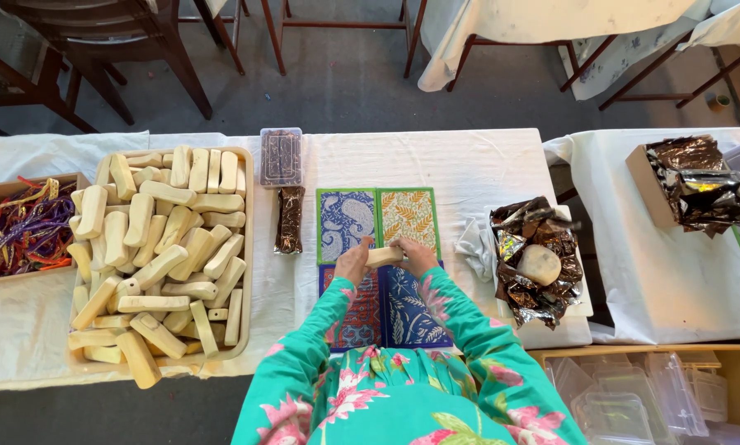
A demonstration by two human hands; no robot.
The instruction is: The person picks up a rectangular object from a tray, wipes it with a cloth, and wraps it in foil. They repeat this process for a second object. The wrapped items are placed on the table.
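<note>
Both my hands hold one pale, oblong soap-like bar [384, 256] over the middle of the white-clothed table. My left hand [354, 261] grips its left end and my right hand [415, 255] its right end. Under the hands lie patterned paper sheets: a blue one [344, 219] and a yellow-green one [411, 213] at the back, a red-blue one [358, 317] and a dark blue one [413, 311] in front. My sleeves are teal with pink flowers.
A tray [246, 247] heaped with several pale bars stands at left. Beyond it a box of coloured ribbons [23, 227]. A clear lidded box [281, 156] and a brown foil packet [289, 218] lie behind. Crumpled foil wrappers [535, 259] sit right. Clear plastic boxes [642, 400] fill a carton.
</note>
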